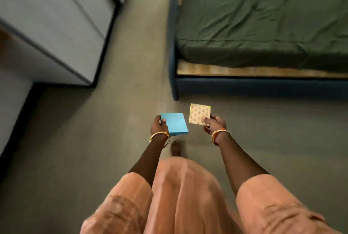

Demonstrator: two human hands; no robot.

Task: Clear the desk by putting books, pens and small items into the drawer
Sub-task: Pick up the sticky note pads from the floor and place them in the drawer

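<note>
My left hand [157, 125] grips a light blue pad [175, 123] by its left edge, thumb on top. A small cream booklet [199, 113] with a patterned cover is pinched at its lower right corner by my right hand [213, 123]. Both hands are held out in front of my waist, over the floor. Each wrist wears gold bangles. No desk or drawer interior shows in this view.
A grey cabinet [56, 26] with flat fronts stands at the left. A bed with a green sheet [263, 17] and dark blue frame [174, 64] fills the upper right. A strip of grey floor [139, 64] runs between them. One foot [176, 148] shows below my hands.
</note>
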